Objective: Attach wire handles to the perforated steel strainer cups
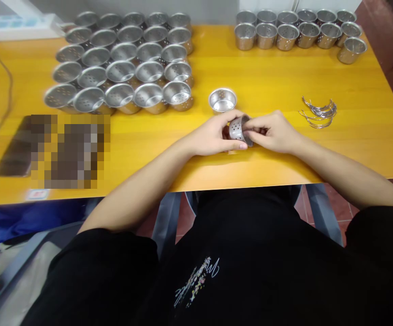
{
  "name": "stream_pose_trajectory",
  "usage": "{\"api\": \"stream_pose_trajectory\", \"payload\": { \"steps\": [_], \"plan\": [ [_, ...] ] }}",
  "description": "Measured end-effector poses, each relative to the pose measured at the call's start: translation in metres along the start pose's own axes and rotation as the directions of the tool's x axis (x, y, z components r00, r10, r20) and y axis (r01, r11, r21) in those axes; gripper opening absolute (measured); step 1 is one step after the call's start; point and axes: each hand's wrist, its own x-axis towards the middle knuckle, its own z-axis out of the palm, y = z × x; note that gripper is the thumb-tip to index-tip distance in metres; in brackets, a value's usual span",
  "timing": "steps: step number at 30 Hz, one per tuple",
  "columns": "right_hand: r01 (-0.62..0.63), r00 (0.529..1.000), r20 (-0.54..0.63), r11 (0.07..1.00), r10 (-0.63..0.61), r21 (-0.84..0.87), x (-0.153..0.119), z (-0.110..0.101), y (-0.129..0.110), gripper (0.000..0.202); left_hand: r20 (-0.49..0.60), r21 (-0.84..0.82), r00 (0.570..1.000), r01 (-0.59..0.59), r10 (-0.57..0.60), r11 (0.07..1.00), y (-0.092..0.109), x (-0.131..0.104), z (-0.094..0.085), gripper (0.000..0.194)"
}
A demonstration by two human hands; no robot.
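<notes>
My left hand (213,135) is wrapped round a small perforated metal cup (237,129), which lies tilted on its side with its mouth toward the right. The fingers of my right hand (272,131) reach into that mouth, bent and close together; whatever they pinch is hidden. Just behind the held cup, a shallow metal bowl (222,99) stands upright on the yellow table (199,170). To the right of my hands lies a loose bunch of curved metal wires (320,112).
Rows of perforated metal cups (120,97) fill the back left. More cups (287,36) line the back right edge. A dark phone (16,154) and a pixelated dark item (72,154) lie at the left. A cable runs down the far left.
</notes>
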Motion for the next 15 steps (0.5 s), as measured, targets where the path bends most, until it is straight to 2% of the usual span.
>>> {"api": "stream_pose_trajectory", "payload": {
  "steps": [4,10,12,15],
  "plan": [
    [-0.009,0.987,0.159,0.99,-0.014,0.138,0.004,-0.009,-0.006,0.02,0.002,0.026,1.0,-0.022,0.022,0.999,0.001,0.0,0.0,0.101],
    [-0.038,0.945,0.322,0.962,-0.052,0.269,0.004,-0.021,-0.005,0.018,0.034,-0.004,0.999,-0.014,0.015,1.0,0.0,0.0,0.001,0.105],
    [-0.063,0.947,0.321,0.954,-0.036,0.293,0.002,-0.019,-0.003,0.014,0.025,-0.004,1.0,-0.019,0.02,1.0,0.0,0.0,0.0,0.103],
    [-0.061,0.97,0.243,0.953,-0.013,0.297,0.001,-0.015,-0.003,0.008,0.013,0.011,1.0,-0.021,0.021,1.0,0.0,0.001,-0.001,0.102]
  ]
}}
